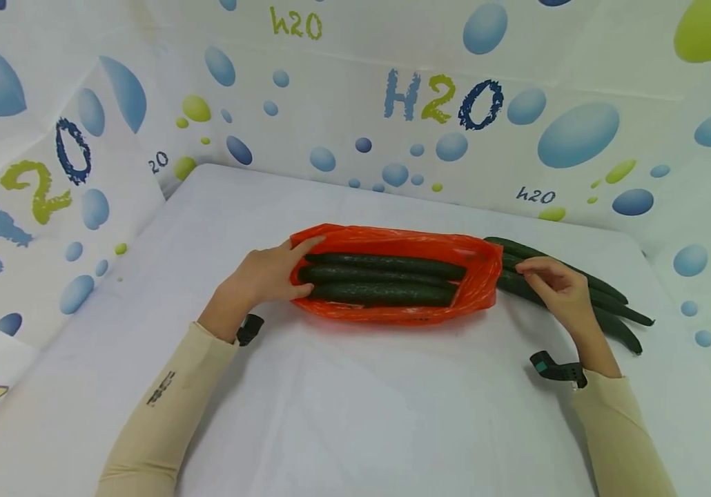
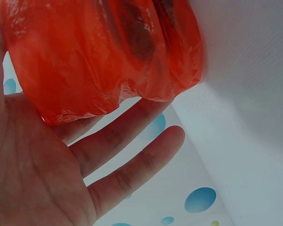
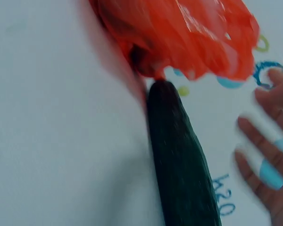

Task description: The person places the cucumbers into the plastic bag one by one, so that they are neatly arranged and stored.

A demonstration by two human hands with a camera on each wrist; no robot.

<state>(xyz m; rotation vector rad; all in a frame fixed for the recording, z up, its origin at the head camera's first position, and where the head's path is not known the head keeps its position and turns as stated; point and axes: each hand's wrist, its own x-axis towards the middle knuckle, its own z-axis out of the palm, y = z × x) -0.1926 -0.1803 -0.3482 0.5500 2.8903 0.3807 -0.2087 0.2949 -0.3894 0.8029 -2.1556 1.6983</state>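
A red plastic bag (image 1: 393, 315) lies with its mouth spread upward, and several long dark green cucumbers (image 1: 386, 273) rest side by side inside it. My left hand (image 1: 268, 273) is at the bag's left end, thumb and index finger reaching over its rim. In the left wrist view its other fingers (image 2: 141, 167) stretch out straight under the red film (image 2: 80, 61). My right hand (image 1: 557, 286), fingers loosely bent and holding nothing, hovers over more cucumbers (image 1: 610, 304) to the right of the bag. The right wrist view shows one cucumber (image 3: 179, 150) with its end by the bag (image 3: 188, 37).
A white cloth (image 1: 355, 400) covers the table. Behind and at the sides hangs a white backdrop (image 1: 343, 83) with blue and green drops and H2O lettering. A dark wrist camera (image 1: 557, 368) sits on the right wrist, another (image 1: 250, 330) on the left.
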